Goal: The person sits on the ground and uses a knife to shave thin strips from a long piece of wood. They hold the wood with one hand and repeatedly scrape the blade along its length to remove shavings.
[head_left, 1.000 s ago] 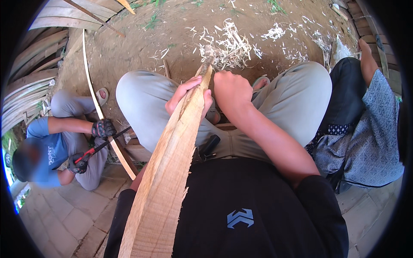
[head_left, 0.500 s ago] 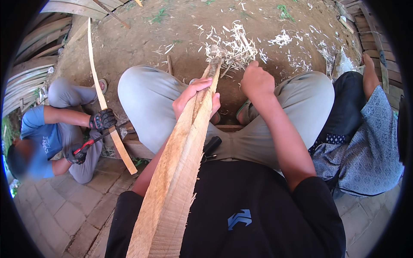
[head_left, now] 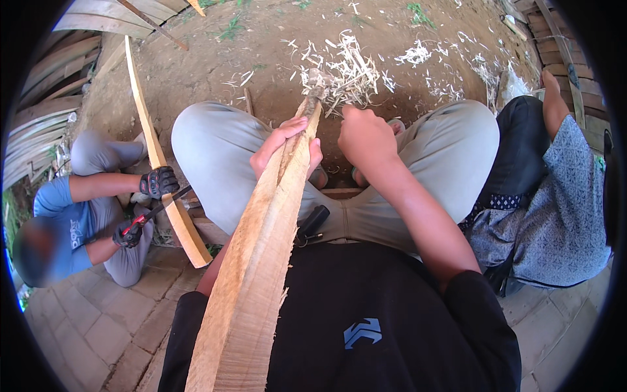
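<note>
A long piece of pale, rough-sawn timber [head_left: 251, 242] slants from my chest out past my knees, its far end narrower and darker. My left hand [head_left: 279, 145] is wrapped round it near that far end, the fingers on one side and the thumb on the other. My right hand [head_left: 367, 138] is closed in a fist just right of the timber's narrow end. Whatever it holds is hidden by the hand and lost against the shavings. A pile of curled wood shavings [head_left: 353, 68] lies on the ground beyond both hands.
To the left, a person in a blue shirt and dark gloves [head_left: 159, 181] holds a long wooden strip [head_left: 145, 121] and a red-handled tool [head_left: 133, 223]. Another person in patterned grey cloth [head_left: 555, 222] sits close on my right. A black cylindrical object [head_left: 315, 221] lies at my lap.
My right hand has come left, closer to the timber. My left hand keeps its grip on the timber. The whole view has shifted slightly.
</note>
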Demonstrator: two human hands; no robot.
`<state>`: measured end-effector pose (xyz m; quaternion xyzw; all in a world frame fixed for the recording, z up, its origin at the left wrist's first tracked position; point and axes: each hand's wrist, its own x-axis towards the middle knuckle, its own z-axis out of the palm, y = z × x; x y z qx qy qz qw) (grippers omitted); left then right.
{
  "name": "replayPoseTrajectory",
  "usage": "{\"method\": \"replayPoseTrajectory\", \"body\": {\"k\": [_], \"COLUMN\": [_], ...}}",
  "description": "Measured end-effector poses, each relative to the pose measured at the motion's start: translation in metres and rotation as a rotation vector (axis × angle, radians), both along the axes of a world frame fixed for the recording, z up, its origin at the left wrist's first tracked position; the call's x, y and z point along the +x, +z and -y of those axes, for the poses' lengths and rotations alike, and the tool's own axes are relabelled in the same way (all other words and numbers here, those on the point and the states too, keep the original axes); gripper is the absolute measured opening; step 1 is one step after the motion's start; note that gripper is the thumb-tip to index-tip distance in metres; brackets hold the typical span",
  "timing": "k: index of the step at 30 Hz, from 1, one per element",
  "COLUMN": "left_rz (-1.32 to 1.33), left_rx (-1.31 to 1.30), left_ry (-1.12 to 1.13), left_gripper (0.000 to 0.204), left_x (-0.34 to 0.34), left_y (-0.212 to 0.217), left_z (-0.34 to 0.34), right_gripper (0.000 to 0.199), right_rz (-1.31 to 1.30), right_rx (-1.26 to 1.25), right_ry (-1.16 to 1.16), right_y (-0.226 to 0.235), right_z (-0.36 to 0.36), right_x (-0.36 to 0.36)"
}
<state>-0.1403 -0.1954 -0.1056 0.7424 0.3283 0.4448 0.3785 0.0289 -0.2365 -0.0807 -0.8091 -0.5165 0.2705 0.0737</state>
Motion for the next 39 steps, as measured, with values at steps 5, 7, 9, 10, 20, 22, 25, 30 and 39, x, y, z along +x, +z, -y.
{"method": "replayPoseTrajectory", "body": {"k": [5,7,9,10,20,22,25,30,39], "left_rz": [-0.01,-0.031,-0.034,-0.028,-0.016,0.008,0.003,-0.005,-0.015], "left_rx": [-0.024,-0.026,-0.022,-0.017,-0.039,-0.005,0.032,-0.002,-0.011], "left_ry": [0.023,0.035,0.045,0.05,0.068,0.015,0.017,0.039,0.065], "left_gripper": [0.034,0.034,0.034,0.034,0.034,0.034,0.033,0.033,0.033], "left_x": [-0.002,-0.002,-0.002,-0.002,-0.002,-0.002,0.0,0.001,0.001], "left_y": [0.001,0.004,0.003,0.003,0.004,0.001,0.0,0.0,0.0], "left_z": [0.001,0.001,0.002,0.002,0.004,0.002,-0.002,0.0,0.003], "right_gripper": [0.013,0.012,0.011,0.011,0.016,0.017,0.017,0.014,0.013], "right_rz": [0.035,0.066,0.097,0.102,0.111,0.112,0.131,0.154,0.162], "right_rx": [0.024,0.024,0.038,0.054,0.143,0.122,0.058,0.048,0.029], "right_ry": [0.058,0.076,0.081,0.09,0.098,0.075,0.072,0.049,0.101], "right_y": [-0.002,-0.003,-0.014,-0.02,-0.07,-0.067,-0.048,-0.047,-0.063], "right_z": [-0.01,-0.014,-0.014,-0.015,-0.025,-0.022,-0.02,-0.014,-0.038], "right_x": [-0.012,-0.018,-0.026,-0.027,-0.013,-0.007,-0.007,-0.005,-0.012]}}
